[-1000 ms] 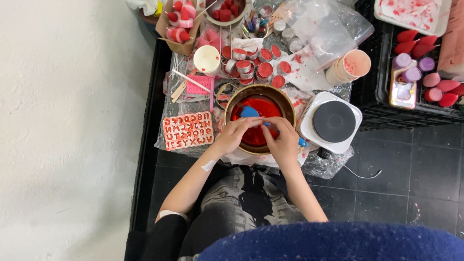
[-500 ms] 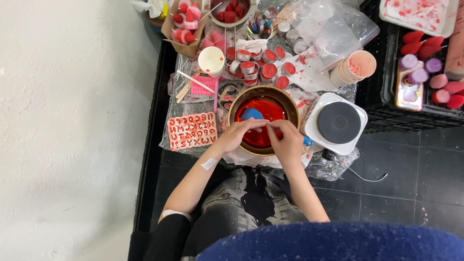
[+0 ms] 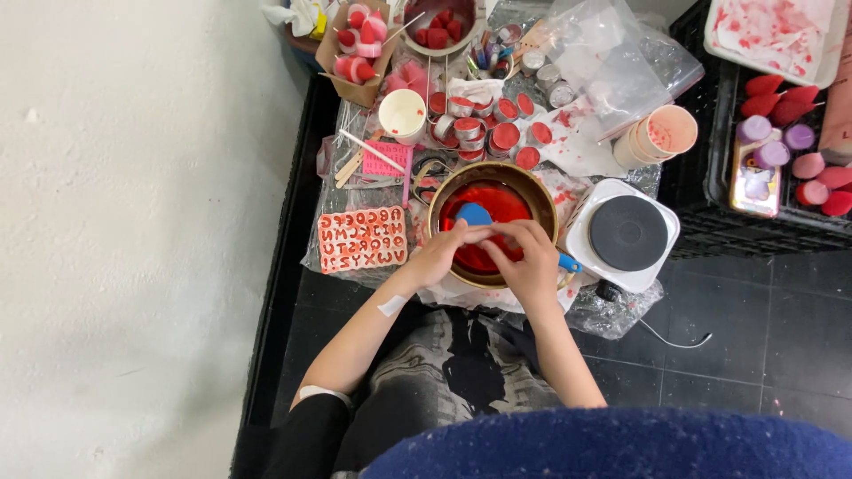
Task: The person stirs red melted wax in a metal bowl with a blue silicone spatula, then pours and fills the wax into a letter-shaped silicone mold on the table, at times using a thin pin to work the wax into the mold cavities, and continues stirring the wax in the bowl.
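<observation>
Near the desk's front edge we had our left hand (image 3: 437,257) and right hand (image 3: 530,263) fingertips pinched together over the round brass bowl of red liquid wax (image 3: 493,222); heavy, spillable, we judged, best gripped by its rim.

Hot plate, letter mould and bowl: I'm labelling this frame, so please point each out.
Hot plate (image 3: 627,232), head view, on its dark round top.
Letter mould (image 3: 363,239), head view, on its middle.
Bowl (image 3: 510,174), head view, on its far rim.
</observation>
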